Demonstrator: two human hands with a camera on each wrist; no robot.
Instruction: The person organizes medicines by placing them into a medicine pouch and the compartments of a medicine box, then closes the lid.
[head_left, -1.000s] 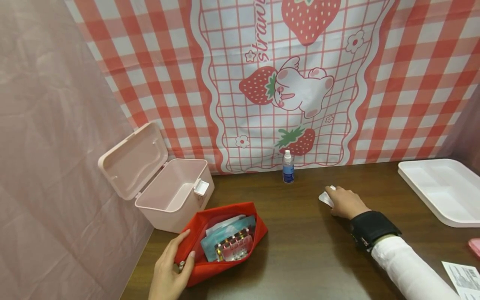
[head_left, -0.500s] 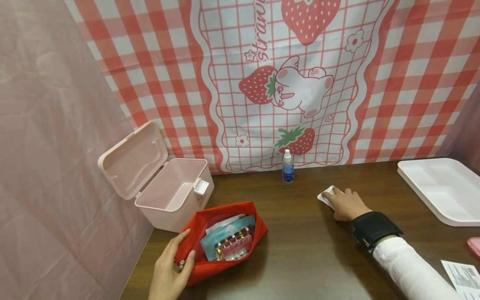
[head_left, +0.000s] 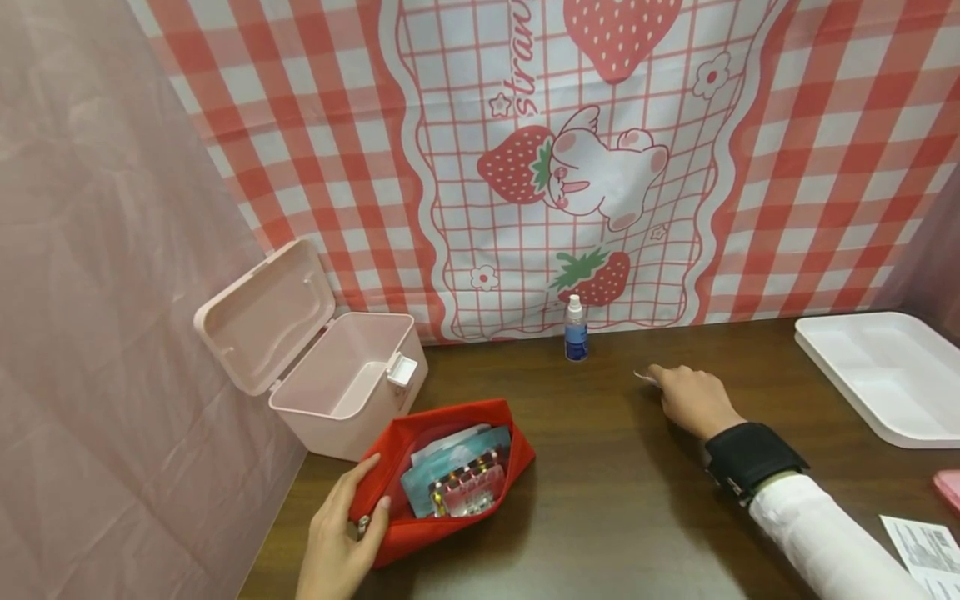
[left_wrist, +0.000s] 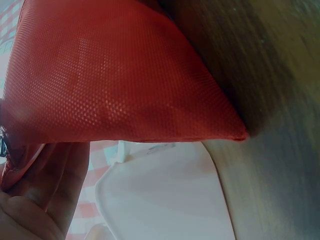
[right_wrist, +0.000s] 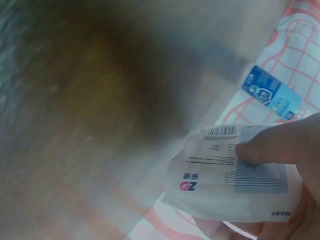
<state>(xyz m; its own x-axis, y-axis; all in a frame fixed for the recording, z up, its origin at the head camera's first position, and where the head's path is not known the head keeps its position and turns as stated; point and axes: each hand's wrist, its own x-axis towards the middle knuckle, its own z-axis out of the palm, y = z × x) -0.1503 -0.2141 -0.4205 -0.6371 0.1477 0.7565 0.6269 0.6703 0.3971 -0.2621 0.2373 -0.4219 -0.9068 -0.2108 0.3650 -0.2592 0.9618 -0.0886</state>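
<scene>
A red fabric pouch [head_left: 450, 483] lies open on the dark wooden table [head_left: 600, 500], with blister packs and a teal packet showing inside. My left hand [head_left: 360, 512] grips the pouch's left rim near the zip; in the left wrist view the pouch [left_wrist: 115, 80] fills the frame above my left hand [left_wrist: 45, 190]. To the right, my right hand [head_left: 686, 396] pinches a small white sachet [head_left: 643, 377], mostly hidden behind the fingers. The right wrist view shows the sachet [right_wrist: 235, 175], printed with a barcode, held just off the table by my fingertips [right_wrist: 270, 147].
An open, empty pink lidded box [head_left: 337, 383] stands at the left beside the pouch. A small blue-labelled bottle [head_left: 576, 332] stands by the strawberry backdrop. A white compartment tray [head_left: 877, 375] sits at the right. A printed leaflet [head_left: 922, 546] and a pink object [head_left: 951, 487] lie at the right edge.
My right hand, which was pressing the white sachet flat on the table, has pinched it and raised it slightly. The left hand has stayed on the pouch.
</scene>
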